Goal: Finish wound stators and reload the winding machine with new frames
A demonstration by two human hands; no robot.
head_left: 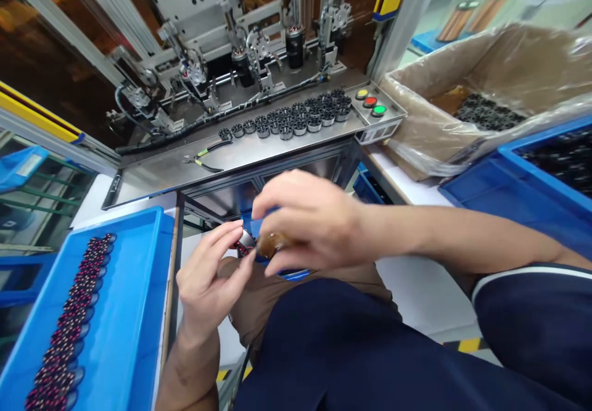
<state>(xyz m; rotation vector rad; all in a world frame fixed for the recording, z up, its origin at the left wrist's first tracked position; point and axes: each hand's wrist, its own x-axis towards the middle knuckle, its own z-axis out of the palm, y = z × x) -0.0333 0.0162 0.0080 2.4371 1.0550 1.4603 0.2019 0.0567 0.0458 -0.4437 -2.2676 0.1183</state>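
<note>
Low in front of my body, my left hand [210,275] pinches a small round part [246,239] with a silvery side and red and dark bits, between thumb and fingers. My right hand [314,223] is right beside it, its fingers curled round a shiny amber-brown piece [274,244]. Motion blur and the fingers hide the kind of that piece, and I cannot tell if it touches the round part. On the steel ledge beyond lie several black ring-shaped parts [287,128] in rows, with green-and-black cutting pliers [206,153] to their left.
A blue tray [134,300] at left holds rows of red-and-black round parts. Machine fixtures [240,59] stand behind the ledge. A button panel [370,102] sits at its right end. At right are a plastic-lined carton [425,90] and a blue bin [481,182] of dark parts.
</note>
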